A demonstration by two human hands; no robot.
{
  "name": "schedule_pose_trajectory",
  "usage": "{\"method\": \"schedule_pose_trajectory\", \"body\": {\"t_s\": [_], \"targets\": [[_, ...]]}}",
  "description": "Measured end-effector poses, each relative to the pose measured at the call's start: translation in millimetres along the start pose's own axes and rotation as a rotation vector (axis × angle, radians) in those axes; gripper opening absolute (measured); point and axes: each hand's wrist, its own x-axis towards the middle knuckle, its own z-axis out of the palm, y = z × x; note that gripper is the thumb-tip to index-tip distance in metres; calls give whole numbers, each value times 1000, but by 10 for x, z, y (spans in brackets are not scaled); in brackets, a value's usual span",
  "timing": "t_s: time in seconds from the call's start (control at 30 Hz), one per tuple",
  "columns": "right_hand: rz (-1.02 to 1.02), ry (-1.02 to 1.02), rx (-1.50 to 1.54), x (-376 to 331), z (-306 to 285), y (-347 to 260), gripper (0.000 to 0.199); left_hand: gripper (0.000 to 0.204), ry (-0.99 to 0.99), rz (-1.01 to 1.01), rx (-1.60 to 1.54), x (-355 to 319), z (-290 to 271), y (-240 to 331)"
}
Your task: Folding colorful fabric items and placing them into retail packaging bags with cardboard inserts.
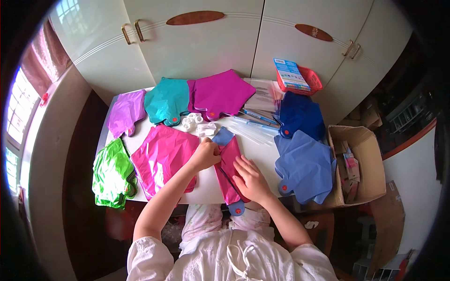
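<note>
In front of me on the white table lies a folded pink foil balloon (228, 168), flat and deflated, with a blue foil balloon (223, 136) showing at its top and at its bottom tab. My left hand (205, 155) is closed in a pinch at the pink balloon's left edge; the fingertips are partly hidden. Flat against its right side rests my right hand (251, 179), fingers stretched out and holding nothing. Left of my left hand spreads a pile of shiny pink foil balloons (164, 157). Blue foil balloons (305, 166) are stacked to the right of my right hand.
Around the table (262, 161) lie green (112, 171), lilac (126, 111), teal (166, 98), purple (222, 93) and navy foil balloons (302, 114). White ribbon rolls (191, 122) and clear straws (253, 131) sit mid-table. A red basket (311, 79) stands behind, a cardboard box (370, 164) at right.
</note>
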Motion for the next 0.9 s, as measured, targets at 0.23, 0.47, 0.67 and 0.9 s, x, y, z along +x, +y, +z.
{"method": "schedule_pose_trajectory", "body": {"t_s": [0.23,0.47,0.67,0.9], "targets": [[-105,-68,-220,25,118,87,44,18,-17,36,26,24,-17,26],[-104,-93,-236,7,159,93,43,17,-21,27,25,22,-29,47],[-107,-83,-225,-5,182,123,43,17,-36,34,56,46,8,6],[-76,-63,-135,3,185,162,43,18,-66,44,83,102,7,-30]]}}
